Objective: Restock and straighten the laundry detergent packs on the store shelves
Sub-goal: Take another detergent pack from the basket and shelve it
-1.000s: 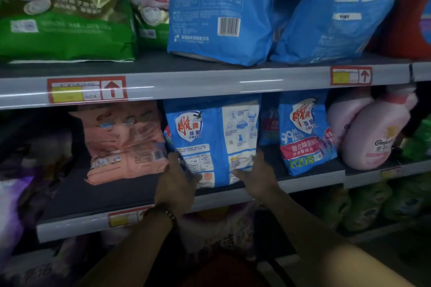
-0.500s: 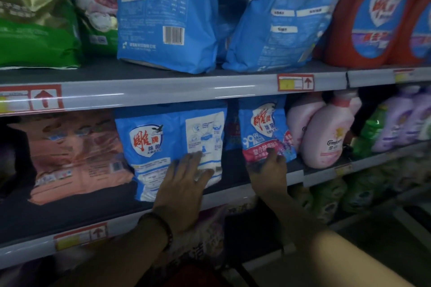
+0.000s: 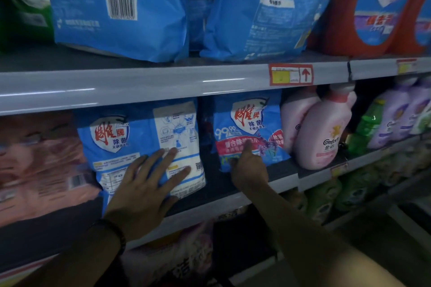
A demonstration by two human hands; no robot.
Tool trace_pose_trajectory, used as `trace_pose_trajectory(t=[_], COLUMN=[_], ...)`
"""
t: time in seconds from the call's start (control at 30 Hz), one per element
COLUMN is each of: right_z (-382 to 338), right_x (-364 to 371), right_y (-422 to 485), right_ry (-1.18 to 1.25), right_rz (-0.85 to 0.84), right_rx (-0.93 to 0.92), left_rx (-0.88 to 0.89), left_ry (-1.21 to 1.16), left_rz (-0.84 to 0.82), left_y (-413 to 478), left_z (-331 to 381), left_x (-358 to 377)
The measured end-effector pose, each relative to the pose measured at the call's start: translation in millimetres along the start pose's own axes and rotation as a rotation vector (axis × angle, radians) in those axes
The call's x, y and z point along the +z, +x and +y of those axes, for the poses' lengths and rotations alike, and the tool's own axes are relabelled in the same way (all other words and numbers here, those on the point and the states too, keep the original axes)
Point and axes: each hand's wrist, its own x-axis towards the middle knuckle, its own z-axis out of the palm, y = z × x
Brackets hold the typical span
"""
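1. Head view: on the middle shelf (image 3: 233, 202), the left hand (image 3: 142, 193) lies flat, fingers spread, on the blue-and-white detergent pack (image 3: 130, 144), gripping nothing.
2. The right hand (image 3: 247, 168), loosely curled, touches the neighbouring blue pack (image 3: 247, 128) just right; that upright pack is nearer this hand.

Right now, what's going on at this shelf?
A person is straightening detergent packs on the middle shelf. The left hand lies flat, fingers spread, on the front of a blue-and-white pack. The right hand touches the lower front of the smaller blue pack beside it, with a dark gap between the two packs. Pink softener bottles stand further right. Neither pack is lifted.
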Motion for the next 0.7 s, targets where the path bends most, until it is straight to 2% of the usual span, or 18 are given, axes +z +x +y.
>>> trace_pose_trajectory(t=[0.1, 0.23, 0.43, 0.57, 0.7], right_z=[-18, -22, -17, -36, -58], right_x=[5, -4, -17, -20, -20], right_y=[20, 28, 13, -31, -66], right_ry=[0.009, 0.060, 0.319, 0.431, 0.657], right_rz=[-0.058, -0.037, -0.220, -0.135, -0.326], right_rx=[-0.029, -0.021, 0.037, -0.120, -0.199], left_rx=[0.007, 0.007, 0.026, 0.026, -0.035], left_ry=[-0.012, -0.016, -0.039, -0.099, -0.331], left_rz=[0.019, 0.007, -0.034, -0.111, -0.157], left_y=[-1, 1, 1, 1, -12], left_z=[-2, -1, -2, -7, -8], left_x=[2, 3, -3, -16, -35])
